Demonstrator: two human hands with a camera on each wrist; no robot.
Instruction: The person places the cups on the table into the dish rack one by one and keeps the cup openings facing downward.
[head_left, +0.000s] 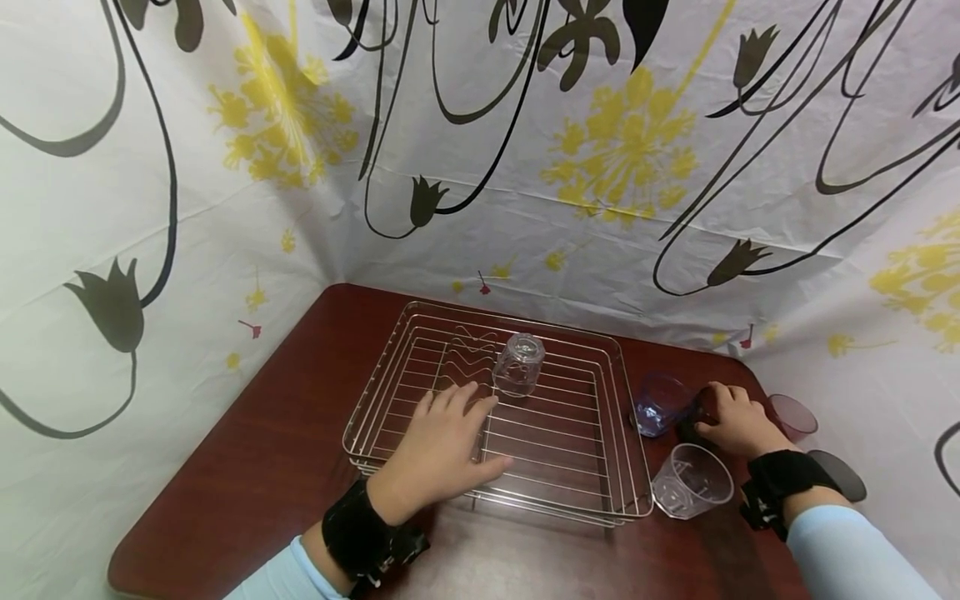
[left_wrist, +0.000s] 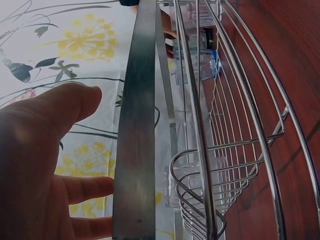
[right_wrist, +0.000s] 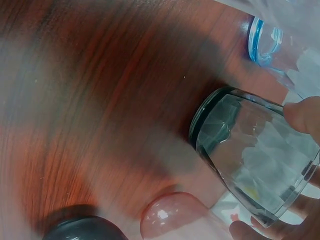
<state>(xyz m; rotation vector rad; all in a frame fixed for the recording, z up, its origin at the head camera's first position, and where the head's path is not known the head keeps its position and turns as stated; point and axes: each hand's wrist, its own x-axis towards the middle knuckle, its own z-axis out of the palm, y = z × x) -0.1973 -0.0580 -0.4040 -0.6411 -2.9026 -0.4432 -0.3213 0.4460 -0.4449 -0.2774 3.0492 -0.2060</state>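
Note:
My right hand (head_left: 738, 421) grips a smoky dark-tinted tumbler (right_wrist: 255, 150) at the right of the table, thumb on one side and fingers on the other. In the right wrist view its dark thick base faces the wooden tabletop. My left hand (head_left: 442, 446) is spread over the front left of a wire dish rack (head_left: 555, 511), fingers extended and holding nothing. In the left wrist view its thumb and fingers lie beside the rack's flat metal band. One clear glass (head_left: 519, 364) stands upside down in the rack, just beyond the left fingertips.
Around the right hand stand a blue-tinted glass (head_left: 652, 417), a clear cup (head_left: 690, 483) by the rack's front right corner, a pink cup (head_left: 792, 417) and a dark grey one (head_left: 838, 475) partly behind the wrist strap. Patterned cloth (head_left: 480, 208) walls in the table's back and sides.

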